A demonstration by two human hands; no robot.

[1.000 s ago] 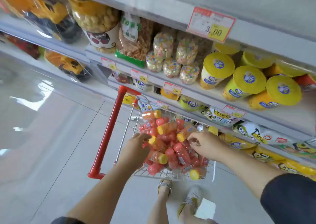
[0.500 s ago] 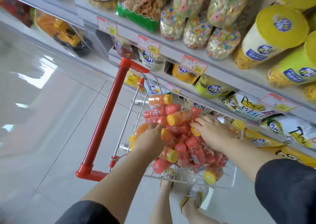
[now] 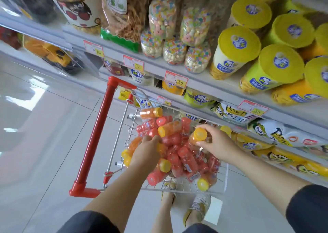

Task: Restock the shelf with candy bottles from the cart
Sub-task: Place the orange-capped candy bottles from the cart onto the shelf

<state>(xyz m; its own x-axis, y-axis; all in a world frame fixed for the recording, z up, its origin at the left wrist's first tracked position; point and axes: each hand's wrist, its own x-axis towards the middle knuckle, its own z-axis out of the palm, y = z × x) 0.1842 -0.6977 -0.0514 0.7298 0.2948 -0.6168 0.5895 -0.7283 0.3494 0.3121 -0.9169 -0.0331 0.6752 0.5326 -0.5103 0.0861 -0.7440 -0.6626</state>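
A small wire cart (image 3: 224,179) with a red handle (image 3: 96,136) stands beside the shelf. It is heaped with several red and orange candy bottles (image 3: 179,158), capped in red or yellow. My right hand (image 3: 215,144) is closed around an orange bottle with a yellow cap (image 3: 198,136), lifted a little above the heap. My left hand (image 3: 146,152) is pressed into the left side of the heap with fingers curled among the bottles; whether it grips one is hidden. The shelf (image 3: 213,88) rises behind the cart.
The shelf board carries jars of coloured candy (image 3: 174,53), yellow-lidded snack tubs (image 3: 236,51) and a bag of crisps. Snack bags (image 3: 276,131) fill the lower tiers, with price tags (image 3: 175,80) along the edges. My feet in sandals show under the cart. Glossy tiled floor lies left.
My right hand has closed on an orange bottle and raised it from the heap. My left hand has stayed in the bottles. The view has moved closer to the shelf.
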